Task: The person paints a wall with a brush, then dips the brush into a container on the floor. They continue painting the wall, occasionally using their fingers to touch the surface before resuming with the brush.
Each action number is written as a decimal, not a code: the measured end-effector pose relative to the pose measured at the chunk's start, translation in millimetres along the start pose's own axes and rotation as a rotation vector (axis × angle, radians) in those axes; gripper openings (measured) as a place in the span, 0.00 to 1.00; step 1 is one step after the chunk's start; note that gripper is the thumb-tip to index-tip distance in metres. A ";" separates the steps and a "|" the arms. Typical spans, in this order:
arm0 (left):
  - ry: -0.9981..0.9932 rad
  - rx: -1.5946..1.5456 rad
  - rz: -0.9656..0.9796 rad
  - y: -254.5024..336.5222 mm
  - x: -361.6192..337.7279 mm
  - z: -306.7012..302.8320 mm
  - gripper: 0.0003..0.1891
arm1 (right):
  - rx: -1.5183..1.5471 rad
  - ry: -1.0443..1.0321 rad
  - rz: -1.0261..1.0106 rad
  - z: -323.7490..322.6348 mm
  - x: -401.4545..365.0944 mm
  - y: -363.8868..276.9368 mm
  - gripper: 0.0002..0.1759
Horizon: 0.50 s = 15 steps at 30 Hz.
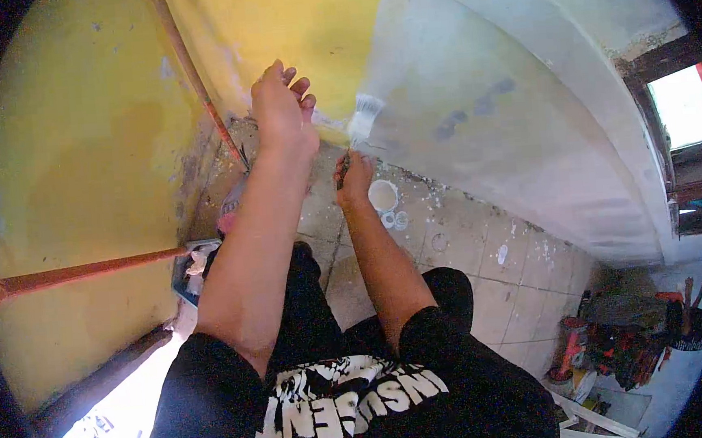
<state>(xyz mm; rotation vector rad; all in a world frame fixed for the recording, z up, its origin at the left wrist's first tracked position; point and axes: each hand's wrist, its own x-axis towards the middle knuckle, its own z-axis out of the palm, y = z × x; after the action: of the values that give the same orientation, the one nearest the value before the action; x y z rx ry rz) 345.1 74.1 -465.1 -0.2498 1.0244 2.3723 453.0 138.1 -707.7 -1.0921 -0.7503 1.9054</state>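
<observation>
My right hand [354,178] grips a paintbrush [363,119] whose white bristles touch the wall [474,121] where yellow paint meets fresh whitish paint. My left hand [281,110] is stretched forward, fingers loosely together, holding nothing, close to the yellow wall near the floor corner. Just below my right hand, a small round container of white paint [383,194] sits on the tiled floor [502,282], with small lids beside it.
Two orange-red pipes [194,75] run along the yellow wall [78,157], one up the corner, one across at left. A blue tray with rags [194,266] lies at the left. Tools and clutter [628,338] are piled at the right below a window [685,106].
</observation>
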 end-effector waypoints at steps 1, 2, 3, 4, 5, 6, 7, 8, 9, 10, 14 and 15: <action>-0.005 0.015 0.002 1.0 -1.8 0.9 0.14 | -0.046 0.003 0.054 -5.7 2.1 2.9 0.10; -0.012 0.029 0.004 2.3 -3.4 2.3 0.14 | -0.093 0.005 0.107 -10.3 4.2 6.3 0.11; -0.012 0.030 0.006 2.1 -2.3 1.6 0.14 | -0.091 0.004 0.107 -14.2 7.4 12.8 0.11; -0.005 0.021 0.014 1.5 0.0 0.1 0.14 | -0.065 0.038 0.152 -18.0 10.5 20.1 0.11; 0.001 0.011 0.022 0.9 2.2 -1.7 0.15 | -0.040 0.072 0.197 -22.6 13.9 26.9 0.11; 0.000 0.012 0.023 1.4 2.8 -2.7 0.15 | -0.038 0.072 0.196 -26.5 14.1 30.4 0.11; -0.005 0.021 0.009 2.2 3.7 -3.4 0.14 | -0.013 0.089 0.283 -30.7 13.8 33.8 0.10; -0.009 0.030 -0.006 3.1 4.5 -3.7 0.14 | 0.012 0.105 0.369 -34.1 14.3 36.7 0.09; -0.011 0.029 -0.005 3.2 5.3 -5.0 0.14 | 0.013 0.105 0.367 -36.2 15.2 40.7 0.09; -0.027 0.004 -0.013 2.9 6.0 -5.6 0.13 | 0.018 0.152 0.420 -37.0 16.6 44.8 0.09; -0.019 -0.024 -0.034 4.6 1.5 -1.6 0.11 | -0.045 0.255 0.501 -36.7 36.2 47.6 0.08; -0.024 -0.024 -0.031 4.2 1.1 -1.3 0.11 | -0.041 0.251 0.497 -33.7 46.5 44.8 0.08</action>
<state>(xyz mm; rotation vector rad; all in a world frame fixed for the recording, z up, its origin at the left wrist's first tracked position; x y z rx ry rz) 341.8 71.2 -463.8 -0.2434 0.9742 2.3554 453.0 158.7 -777.6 -1.6229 -0.3996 2.1007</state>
